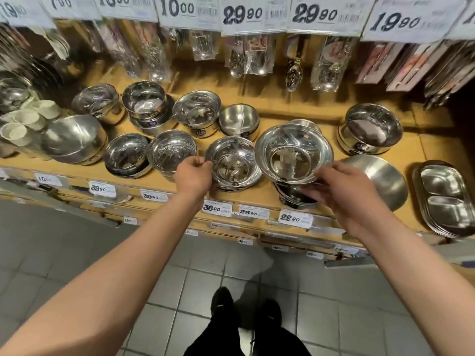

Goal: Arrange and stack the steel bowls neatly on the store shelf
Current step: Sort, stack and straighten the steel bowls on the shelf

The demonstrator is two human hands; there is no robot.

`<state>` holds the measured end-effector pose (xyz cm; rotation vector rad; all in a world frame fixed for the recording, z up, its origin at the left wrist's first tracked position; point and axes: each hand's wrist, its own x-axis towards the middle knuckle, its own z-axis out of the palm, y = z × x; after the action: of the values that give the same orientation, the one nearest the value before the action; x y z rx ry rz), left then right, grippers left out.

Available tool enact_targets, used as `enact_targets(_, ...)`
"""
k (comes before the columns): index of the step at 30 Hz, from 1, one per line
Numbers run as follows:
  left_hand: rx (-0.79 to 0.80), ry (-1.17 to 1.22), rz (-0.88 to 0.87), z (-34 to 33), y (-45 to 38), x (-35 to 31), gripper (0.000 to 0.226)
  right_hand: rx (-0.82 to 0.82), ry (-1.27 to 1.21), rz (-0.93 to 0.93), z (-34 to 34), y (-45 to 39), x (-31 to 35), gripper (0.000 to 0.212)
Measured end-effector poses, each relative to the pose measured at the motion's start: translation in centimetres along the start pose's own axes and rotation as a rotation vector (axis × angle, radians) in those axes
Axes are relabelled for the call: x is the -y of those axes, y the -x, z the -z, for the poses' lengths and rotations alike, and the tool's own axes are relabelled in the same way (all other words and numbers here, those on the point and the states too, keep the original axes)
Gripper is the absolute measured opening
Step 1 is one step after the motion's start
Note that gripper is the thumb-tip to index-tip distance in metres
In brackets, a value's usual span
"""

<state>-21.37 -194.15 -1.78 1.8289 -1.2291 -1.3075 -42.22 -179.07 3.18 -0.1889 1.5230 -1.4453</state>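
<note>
Steel, polished, on a wooden shelf point(257, 201). Stock in hand: one wide bowl point(293, 152), raised and tilted toward the viewer, its near rim pinched by the right hand point(339, 188), fingers curled on the edge. Directly beneath it, at the shelf's front edge, a short stack point(295, 199) of like bowls; the held piece sits above and slightly behind that stack, so the likely move is straight down and a little forward, mouth up, rims parallel. The right hand is the nearer to this stack.

Small bowl point(232, 163), just left of the wide one, rims nearly touching; the left hand point(192, 176) grips its left rim, fingers closed on the edge, bowl resting on others beneath.

Count, by groups visible: roughly eleven bowl piles or singles on the shelf, exact pieces per pile not legible. One inverted bowl point(383, 181) to the right. One pile of divided trays point(447, 199), far right. Price tags point(217, 208) along the shelf lip; hanging utensil packs point(246, 57) behind, number uncertain.

Risk, as judgement: a tilted drop could jam off-centre.
</note>
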Motion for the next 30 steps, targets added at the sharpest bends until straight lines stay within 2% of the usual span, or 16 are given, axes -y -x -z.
enact_targets(5, 0.013, -0.037, -0.052, -0.1, -1.7, 0.9, 0.019, 0.003, -0.019, -0.005, -2.4, -0.2, -1.8, 0.017)
enact_targets(11, 0.036, -0.133, -0.127, 0.3, -3.0, 1.4, 0.025, -0.025, -0.010, -0.005, -5.1, -0.4, -3.2, 0.019)
enact_targets(14, 0.072, -0.193, -0.179, 0.8, -2.6, 1.4, 0.037, -0.040, -0.010, 0.006, -6.9, -0.8, -3.6, 0.025)
enact_targets(17, 0.087, -0.233, -0.248, 1.4, -1.9, 1.7, 0.035, -0.066, 0.006, 0.014, -8.9, -1.6, -4.2, 0.027)
enact_targets(23, 0.172, -0.301, -0.339, 2.5, -1.4, 2.5, 0.032, -0.109, 0.225, 0.072, -11.6, -4.0, -5.8, 0.026)
enact_targets(26, 0.220, -0.231, -0.319, 2.7, -1.5, 3.0, 0.025, -0.122, 0.345, 0.101, -12.1, -4.6, -6.6, 0.012)
enact_targets(28, 0.221, -0.205, -0.305, 2.6, -1.7, 3.3, 0.018, -0.154, 0.507, 0.154, -12.1, -5.0, -7.2, 0.018)
enact_targets(30, 0.221, -0.191, -0.307, 2.4, -1.9, 3.4, 0.022, -0.193, 0.750, 0.221, -12.0, -5.4, -7.6, 0.023)
